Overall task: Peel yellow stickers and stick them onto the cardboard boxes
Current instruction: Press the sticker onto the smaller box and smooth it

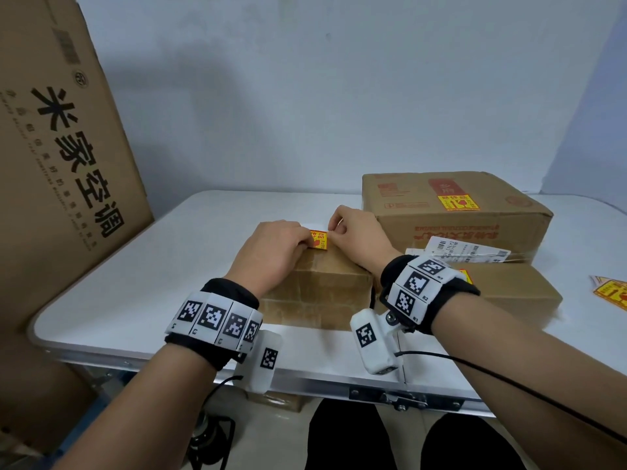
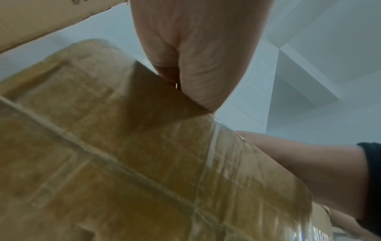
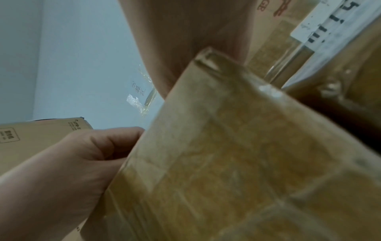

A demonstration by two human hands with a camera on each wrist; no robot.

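Observation:
A small taped cardboard box (image 1: 319, 290) stands at the middle of the white table (image 1: 135, 293). On its far top edge lies a yellow sticker (image 1: 319, 239) with red print. My left hand (image 1: 303, 241) curls its fingers over the sticker's left end. My right hand (image 1: 334, 229) pinches the sticker's right edge with thumb and forefinger. Both wrist views show only the box side (image 2: 123, 163) (image 3: 226, 163) and palms; the sticker is hidden there.
A large box (image 1: 454, 218) at the back right carries a yellow sticker (image 1: 458, 202). A lower box (image 1: 512, 293) sits to the right, behind my right wrist. More yellow stickers (image 1: 612, 293) lie at the right edge. A tall printed carton (image 1: 61, 147) leans at the left.

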